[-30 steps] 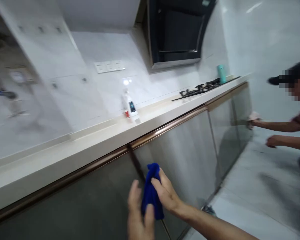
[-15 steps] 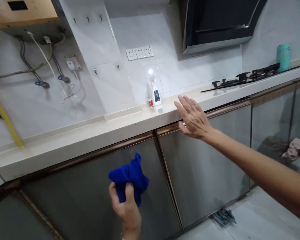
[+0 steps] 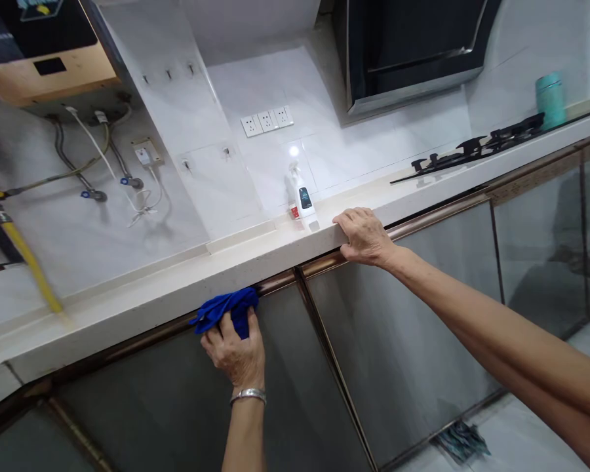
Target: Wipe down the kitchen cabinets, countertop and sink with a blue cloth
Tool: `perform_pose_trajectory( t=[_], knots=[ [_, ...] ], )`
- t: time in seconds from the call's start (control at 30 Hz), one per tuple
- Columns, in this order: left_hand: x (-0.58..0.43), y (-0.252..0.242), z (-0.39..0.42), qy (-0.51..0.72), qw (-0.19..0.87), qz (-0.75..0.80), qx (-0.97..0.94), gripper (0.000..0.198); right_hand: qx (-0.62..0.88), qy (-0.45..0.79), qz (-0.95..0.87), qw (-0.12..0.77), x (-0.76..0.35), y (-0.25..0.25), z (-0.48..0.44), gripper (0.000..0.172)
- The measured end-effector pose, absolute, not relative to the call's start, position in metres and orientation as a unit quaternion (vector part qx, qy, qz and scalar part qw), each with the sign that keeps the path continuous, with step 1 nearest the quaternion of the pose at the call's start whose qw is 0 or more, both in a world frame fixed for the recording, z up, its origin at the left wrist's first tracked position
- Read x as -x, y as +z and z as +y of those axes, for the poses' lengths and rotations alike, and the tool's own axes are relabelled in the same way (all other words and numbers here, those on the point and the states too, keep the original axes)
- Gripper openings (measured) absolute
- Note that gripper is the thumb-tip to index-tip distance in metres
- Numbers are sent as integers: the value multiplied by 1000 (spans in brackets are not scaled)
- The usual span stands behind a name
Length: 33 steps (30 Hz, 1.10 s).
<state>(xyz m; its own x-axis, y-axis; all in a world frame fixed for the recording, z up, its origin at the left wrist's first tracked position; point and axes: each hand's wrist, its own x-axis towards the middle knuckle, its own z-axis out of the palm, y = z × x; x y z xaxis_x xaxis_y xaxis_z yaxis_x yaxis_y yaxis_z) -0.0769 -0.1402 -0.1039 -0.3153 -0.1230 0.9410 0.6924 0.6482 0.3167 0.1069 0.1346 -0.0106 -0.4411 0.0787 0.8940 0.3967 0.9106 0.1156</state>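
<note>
My left hand (image 3: 236,347), a silver bracelet at its wrist, holds a crumpled blue cloth (image 3: 226,311). It presses the cloth on the bronze-coloured metal rail (image 3: 275,283) along the top of the grey cabinet doors (image 3: 167,393), just under the countertop. To the right, my right hand (image 3: 366,237) grips the front edge of the white countertop (image 3: 255,259), fingers bent over the top and thumb below. A white spray bottle (image 3: 303,200) with a dark label stands on the counter by the wall, left of this hand, beside a small red item (image 3: 295,212).
A gas hob (image 3: 472,149) and a teal flask (image 3: 550,99) are on the counter at right, under a black range hood (image 3: 413,52). At left hang a water heater (image 3: 54,72) and a yellow hose (image 3: 32,265). A dark rag (image 3: 462,440) lies on the floor.
My left hand has moved up, bringing the blue cloth from in front of the door onto the rail. My right hand, spread open before, has come down and closed over the countertop edge.
</note>
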Motion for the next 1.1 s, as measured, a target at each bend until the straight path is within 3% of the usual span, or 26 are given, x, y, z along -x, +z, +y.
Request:
perform_pose_trajectory(
  t=[0.27,0.8,1.1],
  knots=[
    [54,-91,-106,-445,544,-694,157,45,150,-154,-815,538,-99,-14,136,49],
    [-7,-96,-40,-383,475,-753,247,34,153,-152,-801,559,-93,-21,138,53],
    [44,-95,-107,-195,516,-744,378,34,172,-162,-805,544,-95,-21,141,48]
  ],
)
